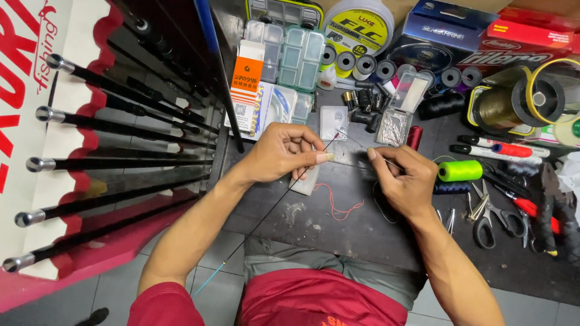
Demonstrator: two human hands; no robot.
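Black thin rod tip [314, 158] sits pinched in the left hand [279, 151] fingers; right hand [408, 181] fingers pinch a fine wire [362, 147] just beside it, above the dark bench [350, 232].

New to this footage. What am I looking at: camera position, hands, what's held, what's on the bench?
One picture, from a camera worn on the person's head, looking down at their two bare hands; no robot. The left hand pinches a thin dark rod that runs down past the bench edge. The right hand pinches something fine, too thin to tell. Between them lies a loose red thread on the dark work surface. Around it: a bright green thread spool, scissors, small clear compartment boxes. A rack of dark rods stands to the left.
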